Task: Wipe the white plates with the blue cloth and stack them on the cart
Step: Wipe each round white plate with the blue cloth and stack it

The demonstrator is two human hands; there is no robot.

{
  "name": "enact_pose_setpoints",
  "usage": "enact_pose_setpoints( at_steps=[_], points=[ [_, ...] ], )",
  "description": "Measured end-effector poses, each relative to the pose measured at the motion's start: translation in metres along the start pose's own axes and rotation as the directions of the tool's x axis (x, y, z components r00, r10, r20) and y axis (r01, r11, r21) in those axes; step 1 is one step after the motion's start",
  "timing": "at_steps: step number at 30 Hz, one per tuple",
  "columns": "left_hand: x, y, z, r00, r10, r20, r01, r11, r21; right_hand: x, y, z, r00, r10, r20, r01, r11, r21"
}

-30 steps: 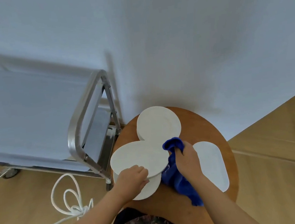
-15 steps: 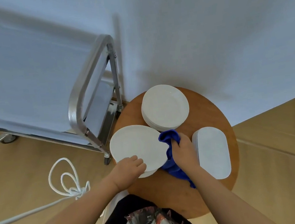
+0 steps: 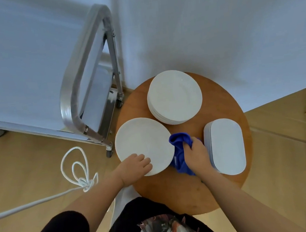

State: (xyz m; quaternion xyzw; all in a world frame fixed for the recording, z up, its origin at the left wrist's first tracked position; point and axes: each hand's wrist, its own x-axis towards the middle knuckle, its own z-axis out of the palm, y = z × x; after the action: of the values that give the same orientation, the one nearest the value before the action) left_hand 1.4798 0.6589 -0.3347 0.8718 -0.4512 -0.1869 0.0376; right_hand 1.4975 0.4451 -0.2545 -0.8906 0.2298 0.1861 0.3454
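Observation:
A round white plate (image 3: 143, 141) sits at the left edge of the round wooden table (image 3: 221, 106). My left hand (image 3: 135, 168) holds its near rim, thumb on top. My right hand (image 3: 195, 154) grips the bunched blue cloth (image 3: 180, 151) just right of that plate, touching its edge. A stack of round white plates (image 3: 174, 96) stands at the back of the table. A stack of oblong white plates (image 3: 226, 145) lies on the right. The metal cart (image 3: 79, 82) stands to the left, its top shelf (image 3: 18, 64) bare.
A white wall rises close behind the table. A coiled white rope (image 3: 78, 170) lies on the wooden floor at the left. The cart's wheels (image 3: 109, 153) stand near the table's left edge. My dark-clothed legs are under the table's near edge.
The view has tilted downward, so table and cart show more fully. The held plate has slid slightly left, off the small plate under it. My right hand keeps the cloth at its right edge.

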Motion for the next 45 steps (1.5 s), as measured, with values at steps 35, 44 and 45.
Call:
enact_pose_setpoints(
  at_steps=[35,44,45],
  points=[
    [0.147,-0.121,-0.077,0.591,-0.756,0.281,0.624,0.208,-0.753,0.039,-0.001,-0.031,0.857,0.414,-0.308,-0.346,0.903,0.254],
    [0.147,-0.087,-0.111,0.388,-0.853,0.347,0.215,-0.282,-0.935,0.025,-0.022,-0.059,0.863,0.411,-0.295,-0.248,0.852,0.461],
    [0.145,-0.084,-0.114,0.38,-0.839,0.389,0.156,-0.357,-0.921,0.02,-0.025,-0.065,0.868,0.371,-0.329,-0.177,0.852,0.493]
  ],
)
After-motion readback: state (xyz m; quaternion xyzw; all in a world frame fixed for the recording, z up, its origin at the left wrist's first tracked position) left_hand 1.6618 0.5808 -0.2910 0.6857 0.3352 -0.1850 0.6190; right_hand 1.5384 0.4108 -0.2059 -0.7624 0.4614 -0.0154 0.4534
